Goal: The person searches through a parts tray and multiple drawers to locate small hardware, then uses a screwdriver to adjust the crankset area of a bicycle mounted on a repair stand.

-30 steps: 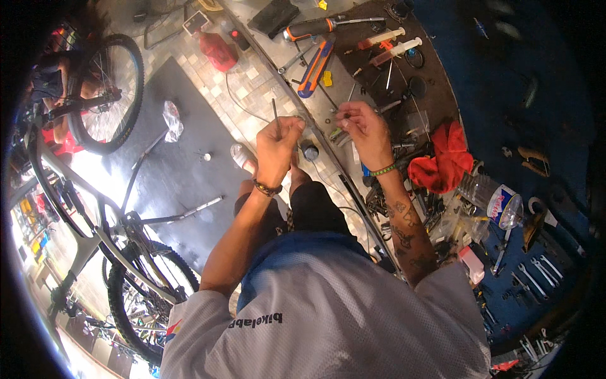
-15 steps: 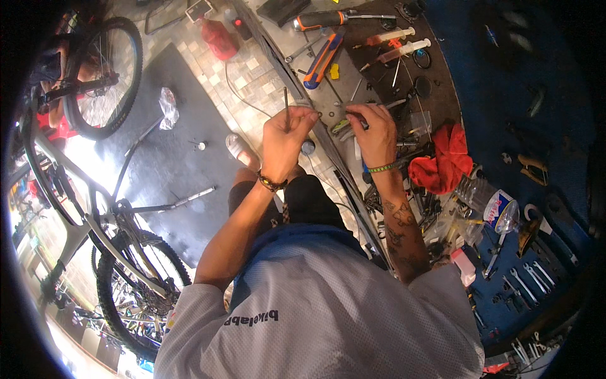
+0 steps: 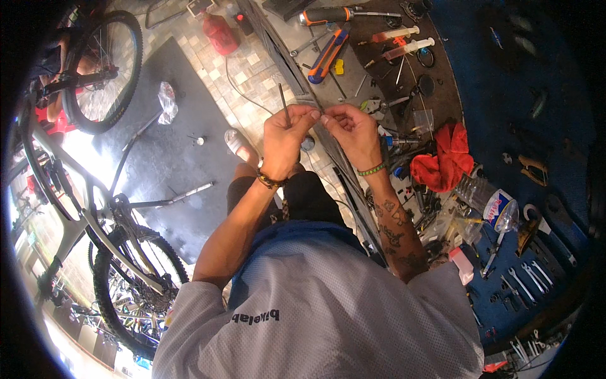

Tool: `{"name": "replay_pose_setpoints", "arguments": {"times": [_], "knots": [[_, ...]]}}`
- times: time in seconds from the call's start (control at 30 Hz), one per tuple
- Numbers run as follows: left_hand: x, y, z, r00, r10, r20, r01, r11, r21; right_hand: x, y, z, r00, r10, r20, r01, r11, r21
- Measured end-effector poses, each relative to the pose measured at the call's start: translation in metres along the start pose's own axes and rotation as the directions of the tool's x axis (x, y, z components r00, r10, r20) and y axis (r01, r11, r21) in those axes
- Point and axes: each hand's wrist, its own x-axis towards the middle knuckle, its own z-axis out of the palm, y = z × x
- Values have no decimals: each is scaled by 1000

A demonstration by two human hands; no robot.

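A bike point(image 3: 77, 227) stands to the left, near a dark mat point(image 3: 189, 107) on the tiled floor. Both forearms reach forward over the bench edge, elbows bent and apart, bringing the hands together. The left hand point(image 3: 285, 136) is half closed, knuckles up, its thumb and index finger pinched toward the right. The right hand point(image 3: 355, 132) turns in to meet it, fingers curled, thumb and index narrowed to a pinch; their fingertips touch or nearly so, and whatever lies between them is too small to tell.

On the bench's right side, a clear bottle point(image 3: 489, 201) lies beside a red cloth point(image 3: 445, 158); I cannot tell whether it holds liquid. A red bottle point(image 3: 221, 35) is beyond the left hand, its contents hidden. Two syringes point(image 3: 404, 50) hold reddish fluid. The thin dark rod point(image 3: 282, 98) is in the left hand, jutting forward past the knuckles.
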Motion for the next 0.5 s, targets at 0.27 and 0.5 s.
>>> {"name": "replay_pose_setpoints", "arguments": {"times": [0.27, 0.5], "knots": [[-2, 2, 1, 997, -71, -30, 71, 997, -3, -9, 13, -8, 996, 80, 43, -83, 995, 59], [1, -2, -4, 999, 20, -47, -17, 997, 70, -3, -3, -17, 943, -269, -194, 129, 836, -534]]}}
